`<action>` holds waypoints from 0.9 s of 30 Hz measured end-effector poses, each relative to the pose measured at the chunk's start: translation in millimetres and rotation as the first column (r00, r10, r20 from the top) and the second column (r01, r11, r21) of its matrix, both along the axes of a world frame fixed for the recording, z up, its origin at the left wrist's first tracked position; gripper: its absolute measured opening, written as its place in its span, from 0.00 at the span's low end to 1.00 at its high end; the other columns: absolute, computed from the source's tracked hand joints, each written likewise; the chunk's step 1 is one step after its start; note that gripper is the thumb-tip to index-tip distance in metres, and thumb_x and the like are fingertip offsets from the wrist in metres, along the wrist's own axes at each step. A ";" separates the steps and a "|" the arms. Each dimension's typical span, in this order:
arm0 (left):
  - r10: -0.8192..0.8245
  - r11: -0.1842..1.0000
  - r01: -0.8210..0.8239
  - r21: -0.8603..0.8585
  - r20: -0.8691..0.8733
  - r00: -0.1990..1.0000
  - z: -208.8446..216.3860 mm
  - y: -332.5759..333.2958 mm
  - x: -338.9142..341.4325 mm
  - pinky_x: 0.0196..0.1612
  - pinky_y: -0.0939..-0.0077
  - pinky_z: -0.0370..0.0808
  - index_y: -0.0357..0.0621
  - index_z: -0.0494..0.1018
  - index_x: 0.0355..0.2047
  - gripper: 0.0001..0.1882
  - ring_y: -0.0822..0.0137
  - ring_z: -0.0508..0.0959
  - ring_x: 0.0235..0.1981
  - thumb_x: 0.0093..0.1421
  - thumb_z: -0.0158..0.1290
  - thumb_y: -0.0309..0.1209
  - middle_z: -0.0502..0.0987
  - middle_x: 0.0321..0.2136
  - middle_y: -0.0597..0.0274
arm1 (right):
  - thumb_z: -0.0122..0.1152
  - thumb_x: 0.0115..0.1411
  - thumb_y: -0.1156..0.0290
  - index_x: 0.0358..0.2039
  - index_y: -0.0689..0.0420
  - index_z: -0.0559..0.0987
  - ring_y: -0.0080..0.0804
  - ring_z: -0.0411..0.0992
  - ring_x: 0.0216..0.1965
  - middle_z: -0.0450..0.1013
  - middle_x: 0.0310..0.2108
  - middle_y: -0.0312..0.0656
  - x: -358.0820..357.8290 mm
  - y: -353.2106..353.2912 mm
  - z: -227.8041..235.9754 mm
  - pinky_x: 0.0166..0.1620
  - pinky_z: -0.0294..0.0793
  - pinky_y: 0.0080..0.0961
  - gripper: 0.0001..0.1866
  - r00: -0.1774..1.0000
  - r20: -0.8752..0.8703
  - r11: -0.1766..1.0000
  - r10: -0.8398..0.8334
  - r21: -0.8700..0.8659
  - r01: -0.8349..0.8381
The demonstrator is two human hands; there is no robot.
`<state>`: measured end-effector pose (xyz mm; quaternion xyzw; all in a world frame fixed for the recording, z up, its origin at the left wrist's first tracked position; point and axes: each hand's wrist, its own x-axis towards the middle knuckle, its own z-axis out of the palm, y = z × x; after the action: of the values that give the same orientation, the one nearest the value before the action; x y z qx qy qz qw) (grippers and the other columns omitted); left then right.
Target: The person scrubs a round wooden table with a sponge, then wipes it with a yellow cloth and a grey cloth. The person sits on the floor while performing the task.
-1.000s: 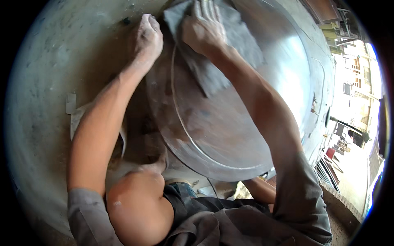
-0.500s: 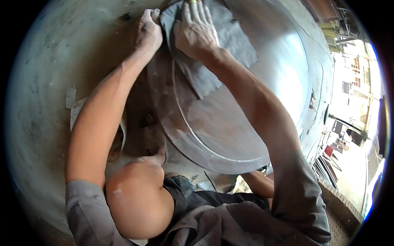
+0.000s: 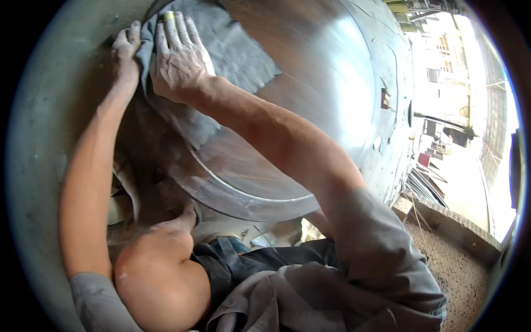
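Observation:
A large round brown-grey disc (image 3: 243,191), with a pale curved line near its edge, stands tilted in front of me. Over its upper left part lies a creased grey cloth (image 3: 235,52) with a ragged edge. My right hand (image 3: 182,63) presses flat on the cloth, fingers stretched out; one fingertip has a yellow wrap. At the disc's left rim, my left hand (image 3: 127,52) is closed beside the cloth's folded edge. Its curled fingers are partly hidden, so I cannot tell whether they grip the rim or the cloth. Pale dust coats both hands.
My bare knee (image 3: 160,282) is bent below the disc. Crumpled scraps lie on the floor near the disc's lower edge. To the right are a black fan-like object on a pole (image 3: 442,123), stacked panels (image 3: 426,185) and a low ledge (image 3: 459,227).
Both hands and the cloth appear farther left in the picture. The whole view has shifted too, with the disc and background also moved left. My right hand stays flat on the cloth.

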<state>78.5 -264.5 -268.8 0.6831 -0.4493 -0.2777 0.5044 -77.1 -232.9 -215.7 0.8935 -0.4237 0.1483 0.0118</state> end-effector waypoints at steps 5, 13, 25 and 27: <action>-0.036 0.987 0.017 0.159 0.116 0.993 21.1 2.0 -9.3 0.47 0.59 0.71 0.34 0.74 0.43 0.33 0.48 0.77 0.41 0.65 0.46 0.58 0.78 0.37 0.45 | 0.46 0.57 0.69 0.66 0.68 0.55 0.64 0.44 0.70 0.49 0.68 0.64 -186.9 90.6 37.5 0.70 0.41 0.51 0.36 0.997 -0.011 0.937 -0.076 0.342 0.076; -0.135 0.972 0.111 0.209 0.108 0.985 -1.6 -15.5 -18.9 0.54 0.65 0.69 0.37 0.75 0.48 0.36 0.56 0.76 0.49 0.60 0.50 0.61 0.78 0.44 0.49 | 0.41 0.59 0.62 0.66 0.73 0.55 0.56 0.38 0.72 0.43 0.71 0.60 -34.9 42.2 2.4 0.72 0.35 0.48 0.38 0.947 -0.312 0.973 -0.081 0.180 0.143; -0.011 0.999 -0.002 0.048 0.263 0.965 27.1 14.2 -24.5 0.51 0.59 0.71 0.37 0.75 0.46 0.31 0.48 0.77 0.46 0.61 0.51 0.56 0.78 0.43 0.42 | 0.45 0.61 0.67 0.60 0.70 0.66 0.58 0.51 0.68 0.55 0.65 0.65 -157.6 177.0 22.2 0.69 0.46 0.46 0.29 0.901 -0.171 0.897 -0.399 0.132 0.423; -0.037 0.998 0.019 0.062 0.306 0.951 26.3 5.1 -14.6 0.52 0.60 0.71 0.36 0.75 0.48 0.36 0.49 0.77 0.48 0.60 0.51 0.60 0.79 0.44 0.43 | 0.47 0.61 0.62 0.60 0.69 0.66 0.51 0.53 0.68 0.60 0.64 0.60 -51.3 124.9 38.0 0.70 0.48 0.44 0.31 0.949 -0.167 0.955 -0.267 0.089 0.285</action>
<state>63.9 -259.4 -242.5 0.7260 -0.5233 -0.1884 0.4045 -128.4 -108.0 -177.7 0.8334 -0.5500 0.0520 0.0147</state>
